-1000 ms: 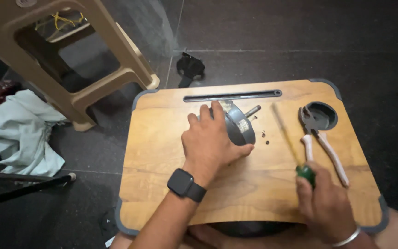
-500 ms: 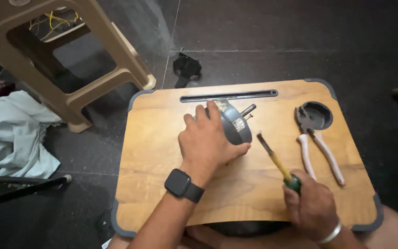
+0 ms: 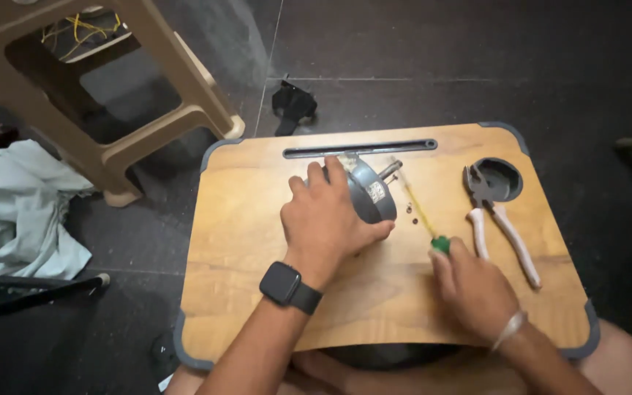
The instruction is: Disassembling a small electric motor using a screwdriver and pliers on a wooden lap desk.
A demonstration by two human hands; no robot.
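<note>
Left hand (image 3: 328, 219) cupped, right hand (image 3: 475, 289) fisted

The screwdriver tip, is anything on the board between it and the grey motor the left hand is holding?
Nothing visible blocks it. The screwdriver, held by the right hand, points at the motor under the left hand. A few small screws lie on the board beside the shaft, not across it.

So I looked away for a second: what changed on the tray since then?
The right hand swung the screwdriver left, so its tip now points at the grey motor's shaft side. The left hand kept its grip on the motor, and the pliers stayed put on the tray.
</note>
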